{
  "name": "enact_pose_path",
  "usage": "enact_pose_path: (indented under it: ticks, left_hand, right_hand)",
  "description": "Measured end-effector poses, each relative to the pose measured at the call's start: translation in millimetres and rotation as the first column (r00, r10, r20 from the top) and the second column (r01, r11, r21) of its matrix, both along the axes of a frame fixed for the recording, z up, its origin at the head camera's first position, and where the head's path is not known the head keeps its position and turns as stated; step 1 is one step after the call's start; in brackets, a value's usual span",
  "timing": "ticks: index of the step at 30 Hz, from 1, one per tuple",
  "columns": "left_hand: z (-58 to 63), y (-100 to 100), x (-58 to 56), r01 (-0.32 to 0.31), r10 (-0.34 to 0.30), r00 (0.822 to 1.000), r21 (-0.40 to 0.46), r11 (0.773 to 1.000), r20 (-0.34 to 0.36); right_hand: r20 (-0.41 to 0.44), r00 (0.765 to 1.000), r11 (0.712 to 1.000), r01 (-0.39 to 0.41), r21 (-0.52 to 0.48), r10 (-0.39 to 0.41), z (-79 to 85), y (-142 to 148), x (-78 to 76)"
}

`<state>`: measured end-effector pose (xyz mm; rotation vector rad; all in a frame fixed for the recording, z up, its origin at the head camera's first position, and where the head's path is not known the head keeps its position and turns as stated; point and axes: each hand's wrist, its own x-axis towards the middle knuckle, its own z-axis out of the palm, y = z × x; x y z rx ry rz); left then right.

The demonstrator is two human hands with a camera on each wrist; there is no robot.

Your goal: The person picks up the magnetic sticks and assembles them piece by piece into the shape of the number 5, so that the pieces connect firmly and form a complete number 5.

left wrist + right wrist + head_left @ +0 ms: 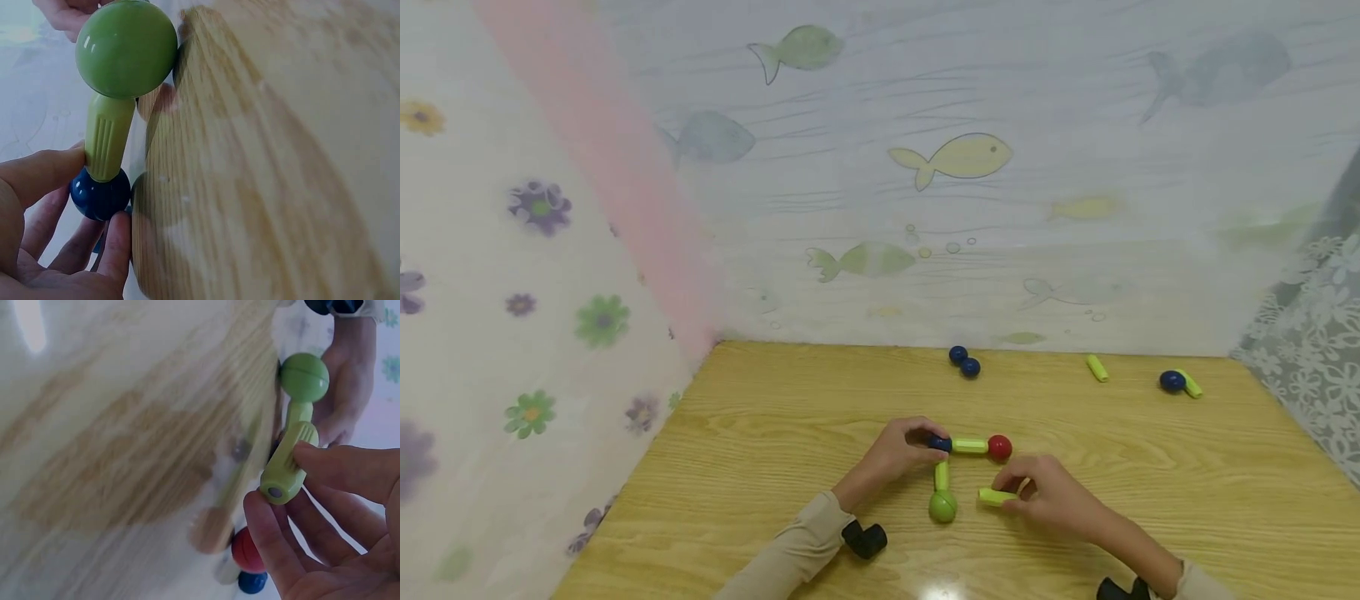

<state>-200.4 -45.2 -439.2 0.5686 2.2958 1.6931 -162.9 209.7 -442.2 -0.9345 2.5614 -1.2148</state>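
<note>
My left hand [897, 450] pinches a dark blue ball [940, 443] at the corner of an L-shaped piece on the table. One yellow-green rod [970, 447] runs right from that ball to a red ball [999, 447]. A second rod [109, 137] comes toward me and ends in a larger green ball [943, 506]. In my right hand [1052, 496] a loose yellow-green rod [996, 497] is held between thumb and fingers, right of the green ball and apart from it. Its end shows a round grey spot in the right wrist view.
Two dark blue balls [964, 362] sit by the table's back edge. Further right lie a yellow-green rod [1097, 368] and another blue ball [1172, 382] beside a rod [1191, 384]. Behind the wooden table [760, 400] hangs a fish-patterned curtain [850, 200].
</note>
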Motion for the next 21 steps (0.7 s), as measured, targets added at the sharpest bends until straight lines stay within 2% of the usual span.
enact_pose_path:
  ticks: [13,21]
  left_hand:
    - [-0.6,0,-0.5,0.000,0.000,1.000,0.012,1.000,-0.012]
    - [0.7,0,0.7,0.011,-0.011,1.000,0.014,1.000,-0.008]
  right_hand:
    - [-0.008,0.998,0.998,-0.058,-0.007,0.058,-7.1,-19,6.5]
    - [-0.013,0.998,0.998,-0.062,-0.002,0.061,-7.3,-23,6.7]
